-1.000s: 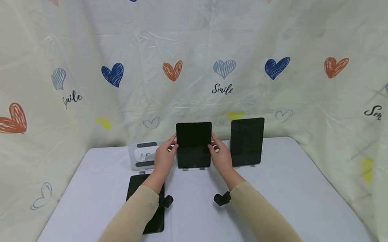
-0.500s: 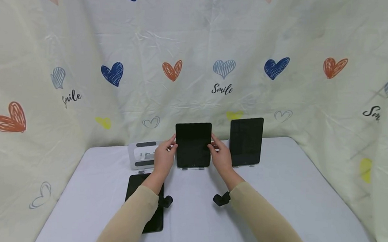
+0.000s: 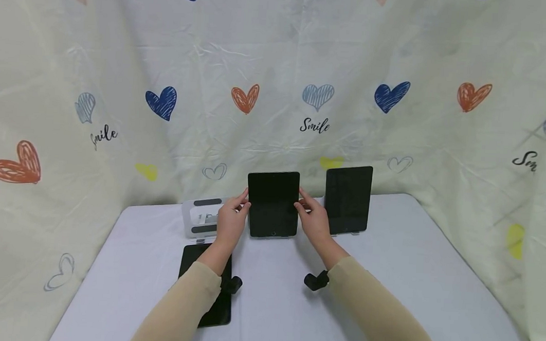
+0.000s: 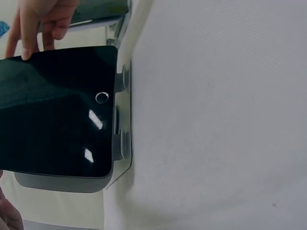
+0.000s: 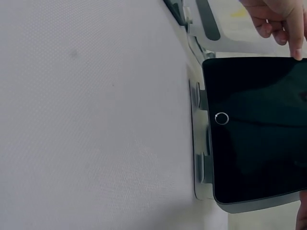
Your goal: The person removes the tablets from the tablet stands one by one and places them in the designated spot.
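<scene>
A black tablet (image 3: 273, 204) with a round home button stands upright at the middle of the table's far side, against a grey stand (image 4: 62, 182). My left hand (image 3: 231, 217) pinches its left edge between thumb and fingers, and my right hand (image 3: 314, 221) does the same at the right edge. At the tablet's lower edge, the stand's two hooks (image 5: 206, 167) show in the right wrist view. In the left wrist view my right hand's thumb presses on the front near the edge, while my left hand is mostly out of frame.
To the right, a second black tablet (image 3: 347, 200) stands upright on its stand. A bare grey stand (image 3: 188, 220) with dark pads is at the left. In front of it a third tablet (image 3: 216, 312) lies flat, partly under my left forearm. Behind hangs a heart-patterned cloth (image 3: 278, 62).
The head view shifts very slightly. Both hands keep hold of the tablet in nearly the same spot, and the hooks under its lower edge show less in the head view.
</scene>
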`<state>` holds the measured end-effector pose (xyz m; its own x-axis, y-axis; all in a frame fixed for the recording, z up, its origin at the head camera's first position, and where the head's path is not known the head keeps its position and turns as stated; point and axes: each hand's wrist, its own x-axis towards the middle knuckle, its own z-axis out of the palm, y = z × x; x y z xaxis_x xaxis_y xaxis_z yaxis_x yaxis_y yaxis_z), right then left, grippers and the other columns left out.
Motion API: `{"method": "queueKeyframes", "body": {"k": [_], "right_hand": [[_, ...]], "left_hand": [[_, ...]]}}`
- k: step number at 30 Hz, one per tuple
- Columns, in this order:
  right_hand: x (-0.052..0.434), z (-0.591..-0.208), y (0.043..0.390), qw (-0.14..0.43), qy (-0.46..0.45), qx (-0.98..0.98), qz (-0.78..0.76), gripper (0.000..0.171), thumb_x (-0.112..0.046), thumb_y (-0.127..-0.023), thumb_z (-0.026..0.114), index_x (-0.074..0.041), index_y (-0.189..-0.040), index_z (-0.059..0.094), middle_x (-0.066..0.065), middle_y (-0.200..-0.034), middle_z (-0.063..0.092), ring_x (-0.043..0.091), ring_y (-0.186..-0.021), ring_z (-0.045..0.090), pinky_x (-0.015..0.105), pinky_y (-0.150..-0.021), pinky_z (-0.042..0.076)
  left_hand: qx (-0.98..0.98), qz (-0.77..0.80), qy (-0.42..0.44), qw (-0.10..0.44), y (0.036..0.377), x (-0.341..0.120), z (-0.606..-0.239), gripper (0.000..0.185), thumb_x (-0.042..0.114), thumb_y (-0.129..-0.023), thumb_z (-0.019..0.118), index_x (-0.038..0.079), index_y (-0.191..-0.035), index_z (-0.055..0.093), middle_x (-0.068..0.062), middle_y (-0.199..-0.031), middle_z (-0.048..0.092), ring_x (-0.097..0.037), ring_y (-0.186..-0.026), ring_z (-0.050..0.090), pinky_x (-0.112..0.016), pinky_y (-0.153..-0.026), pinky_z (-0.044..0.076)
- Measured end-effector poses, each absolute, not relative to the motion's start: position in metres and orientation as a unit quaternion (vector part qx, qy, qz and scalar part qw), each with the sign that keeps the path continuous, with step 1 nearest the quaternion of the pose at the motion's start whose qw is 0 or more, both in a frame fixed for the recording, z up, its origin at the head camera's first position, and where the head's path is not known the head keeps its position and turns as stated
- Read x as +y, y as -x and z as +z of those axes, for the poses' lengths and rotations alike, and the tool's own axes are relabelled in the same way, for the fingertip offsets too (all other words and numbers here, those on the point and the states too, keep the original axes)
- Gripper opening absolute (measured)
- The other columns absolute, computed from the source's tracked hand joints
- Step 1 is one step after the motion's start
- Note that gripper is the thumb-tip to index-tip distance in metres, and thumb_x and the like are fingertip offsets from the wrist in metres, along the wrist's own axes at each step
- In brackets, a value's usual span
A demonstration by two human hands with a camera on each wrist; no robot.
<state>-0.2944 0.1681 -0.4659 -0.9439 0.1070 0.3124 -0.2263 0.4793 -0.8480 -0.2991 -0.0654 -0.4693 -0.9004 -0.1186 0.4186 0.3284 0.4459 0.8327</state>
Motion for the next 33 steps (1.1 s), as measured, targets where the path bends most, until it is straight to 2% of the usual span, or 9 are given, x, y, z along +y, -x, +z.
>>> {"method": "queueKeyframes", "body": {"k": [7,16,21,27,33], "right_hand": [[0.173,-0.461,0.291,0.136,-0.036,-0.848,0.511,0.049,-0.019,-0.099,0.062,-0.025,-0.146,0.051,0.011,-0.11,0.066,0.026,-0.099,0.064,0.039,-0.08,0.052],[0.179,-0.46,0.283,0.103,-0.029,-0.847,0.521,0.05,-0.022,-0.099,0.063,-0.027,-0.147,0.05,0.009,-0.108,0.064,0.023,-0.091,0.062,0.031,-0.067,0.049],[0.181,-0.456,0.276,0.083,-0.033,-0.843,0.531,0.05,-0.02,-0.099,0.064,-0.025,-0.147,0.051,0.01,-0.104,0.064,0.028,-0.086,0.061,0.032,-0.063,0.046],[0.185,-0.454,0.267,0.053,-0.029,-0.848,0.526,0.05,-0.018,-0.098,0.064,-0.02,-0.147,0.051,0.012,-0.103,0.065,0.027,-0.084,0.062,0.032,-0.064,0.045],[0.186,-0.454,0.257,0.022,-0.016,-0.844,0.535,0.05,-0.02,-0.099,0.063,-0.021,-0.147,0.05,0.01,-0.104,0.064,0.033,-0.089,0.061,0.032,-0.069,0.048]], "left_hand": [[-0.825,-0.529,0.062,0.19,0.292,-0.066,-0.464,0.039,0.017,-0.095,0.068,0.024,-0.133,0.065,-0.001,-0.099,0.069,-0.017,-0.082,0.056,-0.027,-0.067,0.048],[-0.82,-0.55,0.049,0.15,0.281,-0.066,-0.46,0.039,0.02,-0.096,0.067,0.028,-0.134,0.064,0.0,-0.102,0.069,-0.017,-0.084,0.056,-0.026,-0.067,0.048],[-0.819,-0.56,0.038,0.123,0.273,-0.067,-0.459,0.04,0.02,-0.096,0.068,0.03,-0.134,0.063,0.0,-0.101,0.069,-0.017,-0.082,0.055,-0.025,-0.064,0.046],[-0.823,-0.56,0.028,0.096,0.262,-0.07,-0.457,0.041,0.019,-0.094,0.07,0.025,-0.134,0.064,-0.001,-0.098,0.07,-0.019,-0.08,0.056,-0.027,-0.062,0.046],[-0.818,-0.569,0.018,0.082,0.255,-0.069,-0.461,0.042,0.018,-0.093,0.071,0.024,-0.133,0.065,-0.002,-0.095,0.07,-0.018,-0.079,0.056,-0.03,-0.063,0.046]]}}
